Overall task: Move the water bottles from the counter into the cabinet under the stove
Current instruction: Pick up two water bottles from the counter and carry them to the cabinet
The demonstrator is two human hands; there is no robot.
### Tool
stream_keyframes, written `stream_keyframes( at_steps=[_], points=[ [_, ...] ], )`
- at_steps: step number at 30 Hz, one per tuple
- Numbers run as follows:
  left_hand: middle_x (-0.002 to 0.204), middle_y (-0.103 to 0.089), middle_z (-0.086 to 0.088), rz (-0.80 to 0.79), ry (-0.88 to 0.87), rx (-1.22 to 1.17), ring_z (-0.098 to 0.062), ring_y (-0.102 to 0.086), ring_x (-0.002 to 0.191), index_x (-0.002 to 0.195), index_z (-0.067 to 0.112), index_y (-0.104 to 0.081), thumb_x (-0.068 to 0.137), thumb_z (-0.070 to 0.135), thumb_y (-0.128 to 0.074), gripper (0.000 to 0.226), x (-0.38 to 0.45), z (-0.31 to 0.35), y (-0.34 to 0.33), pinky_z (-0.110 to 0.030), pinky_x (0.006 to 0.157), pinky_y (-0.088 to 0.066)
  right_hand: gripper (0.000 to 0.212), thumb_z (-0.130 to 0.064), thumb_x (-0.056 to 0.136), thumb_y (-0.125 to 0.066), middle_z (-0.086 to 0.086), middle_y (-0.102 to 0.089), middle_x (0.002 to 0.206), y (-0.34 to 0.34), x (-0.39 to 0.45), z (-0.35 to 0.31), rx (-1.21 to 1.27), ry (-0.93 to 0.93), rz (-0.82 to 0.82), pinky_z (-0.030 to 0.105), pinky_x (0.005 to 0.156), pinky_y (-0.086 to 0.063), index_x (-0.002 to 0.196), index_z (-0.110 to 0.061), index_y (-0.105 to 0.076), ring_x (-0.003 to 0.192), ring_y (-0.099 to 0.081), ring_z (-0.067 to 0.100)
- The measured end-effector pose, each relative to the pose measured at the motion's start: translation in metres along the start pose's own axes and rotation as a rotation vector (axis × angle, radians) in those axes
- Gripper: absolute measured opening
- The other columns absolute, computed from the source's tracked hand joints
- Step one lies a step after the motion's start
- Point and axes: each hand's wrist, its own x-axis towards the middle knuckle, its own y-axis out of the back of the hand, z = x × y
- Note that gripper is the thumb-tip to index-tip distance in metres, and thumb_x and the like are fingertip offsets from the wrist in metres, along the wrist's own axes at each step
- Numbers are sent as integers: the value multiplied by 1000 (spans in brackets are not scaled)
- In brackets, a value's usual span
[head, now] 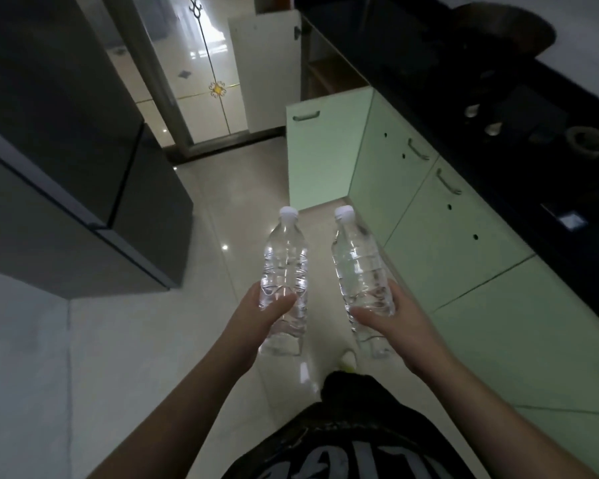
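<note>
I hold two clear plastic water bottles with white caps upright over the tiled floor. My left hand (pixel 256 319) is shut on the left bottle (pixel 284 257) around its lower half. My right hand (pixel 391 319) grips the right bottle (pixel 355 261) the same way. To the right runs a row of pale green cabinets (pixel 464 243) under a black counter (pixel 498 108) with a stove top (pixel 519 122). One green cabinet door (pixel 322 157) stands open ahead, and a white door (pixel 267 70) farther back is open too.
A dark tall fridge (pixel 66 133) fills the left side. A glass sliding door (pixel 194 81) is at the far end. A dark pan (pixel 498 29) rests on the counter's far part. Shiny floor tiles (pixel 229 202) lie between fridge and cabinets.
</note>
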Motion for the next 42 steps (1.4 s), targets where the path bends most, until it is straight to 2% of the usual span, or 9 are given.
stream_keyframes(
  at_steps=[6, 10, 14, 22, 28, 31, 35, 38, 42],
  points=[
    [98, -72, -11, 218, 55, 208, -11, -72, 73, 111, 9, -62, 86, 16, -74, 28, 88, 19, 8, -20, 55, -53, 35, -34, 65, -79, -7, -76, 90, 8, 102, -20, -81, 28, -78, 26, 68, -52, 98, -31, -67, 80, -72, 10],
    [94, -73, 8, 334, 52, 464, 3, -68, 75, 108, 26, -63, 73, 40, -79, 41, 135, 48, 16, -18, 61, -47, 40, -50, 61, -77, -18, -73, 89, 6, 172, -41, -204, 41, -107, 23, 66, -48, 98, -42, -62, 76, -68, -2],
    [91, -70, 16, 474, 28, 577, 10, -63, 77, 107, 33, -60, 60, 56, -72, 53, 173, 74, 30, -16, 62, -42, 57, -60, 59, -75, -22, -71, 91, -1, 236, -66, -307, 129, -149, 4, 62, -44, 109, -38, -59, 79, -63, -12],
    [95, -72, 17, 633, 34, 547, 4, -66, 84, 112, 34, -62, 69, 48, -79, 48, 229, 97, 93, -17, 67, -45, 61, -60, 63, -75, -13, -71, 99, -61, 334, -104, -372, 129, -275, 16, 66, -44, 115, -32, -59, 83, -65, -5],
    [88, -71, 21, 730, -19, 476, 11, -64, 76, 107, 36, -60, 62, 56, -73, 51, 276, 117, 169, -11, 62, -44, 50, -47, 68, -82, -28, -68, 95, -137, 410, -132, -463, 153, -297, 11, 66, -40, 111, -44, -57, 83, -60, -17],
    [94, -70, 17, 738, -25, 440, 9, -64, 76, 112, 33, -59, 67, 52, -76, 52, 304, 132, 216, -17, 64, -47, 50, -49, 66, -81, -24, -69, 94, -180, 447, -153, -472, 139, -268, 14, 63, -41, 109, -42, -57, 79, -61, -15],
    [95, -71, 11, 669, -44, 380, 6, -66, 76, 110, 32, -58, 75, 38, -81, 42, 344, 157, 277, -7, 58, -46, 46, -49, 65, -79, -19, -71, 88, -229, 488, -182, -449, 114, -248, 18, 63, -44, 105, -41, -59, 76, -64, -12],
    [101, -70, 5, 592, -76, 358, 0, -68, 80, 119, 25, -58, 76, 32, -82, 51, 379, 180, 314, -9, 60, -49, 40, -47, 65, -79, -24, -71, 86, -255, 511, -196, -409, 122, -220, 12, 58, -46, 99, -48, -58, 73, -67, -7],
    [105, -67, 9, 496, -95, 388, -1, -67, 85, 122, 31, -54, 71, 51, -77, 59, 425, 208, 339, -17, 63, -55, 44, -50, 62, -78, -27, -70, 86, -271, 535, -211, -395, 118, -161, 7, 55, -43, 101, -47, -58, 72, -67, -7]
  ],
)
